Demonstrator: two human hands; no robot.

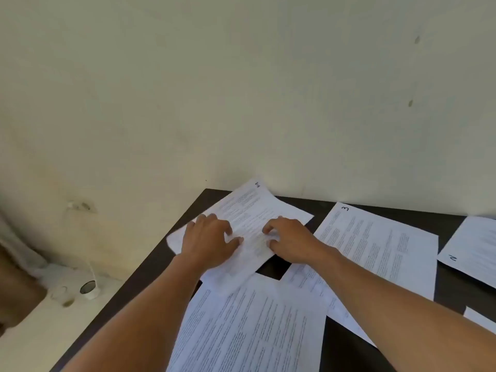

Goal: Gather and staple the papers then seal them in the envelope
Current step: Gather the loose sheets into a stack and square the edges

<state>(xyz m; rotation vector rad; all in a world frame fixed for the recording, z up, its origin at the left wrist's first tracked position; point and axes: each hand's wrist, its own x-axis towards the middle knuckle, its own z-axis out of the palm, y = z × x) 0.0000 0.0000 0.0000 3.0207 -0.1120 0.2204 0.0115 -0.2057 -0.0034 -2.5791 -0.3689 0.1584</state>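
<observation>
Several printed white sheets lie spread on a dark table. The far sheet, marked 1 at its top corner, lies skewed at the table's back left corner. My left hand rests flat on its left part with fingers curled. My right hand presses on its right part, fingertips bent onto the paper. A sheet marked 3 lies to the right, partly under my right forearm. A sheet marked 2 is at the right edge. A large near sheet lies between my forearms. No stapler or envelope is in view.
A pale wall stands right behind the table. To the left, below the table edge, a white floor holds a small white round object with a cable. Another sheet corner peeks in at the lower right.
</observation>
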